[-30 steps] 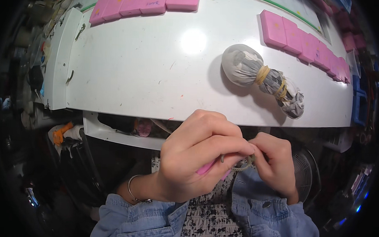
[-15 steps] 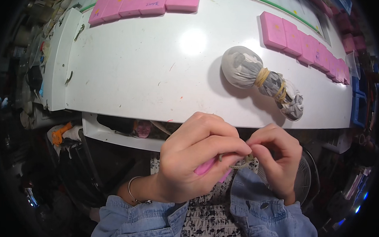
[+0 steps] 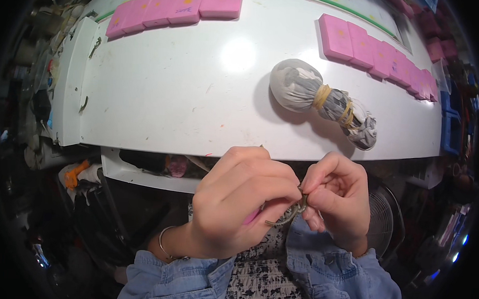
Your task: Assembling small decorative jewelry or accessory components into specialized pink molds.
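Pinching small metal ring (image 3: 295, 212), axis unclear

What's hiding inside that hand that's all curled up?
The left hand is closed around something pink; only a bit peeks out below the fingers. Its fingertips meet the right hand on a small metal ring. The rest of the pink thing is covered.

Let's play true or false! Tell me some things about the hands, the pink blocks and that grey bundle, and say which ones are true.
1. Both hands pinch a small metal ring together. True.
2. The grey cloth bundle sits in the left hand. False: it lies on the white table, away from both hands.
3. Yellow rubber bands wrap the bundle. True.
4. The pink blocks are stacked in one tall tower. False: they lie flat in rows.
5. The right hand rests flat on the table. False: it is held in front of it.
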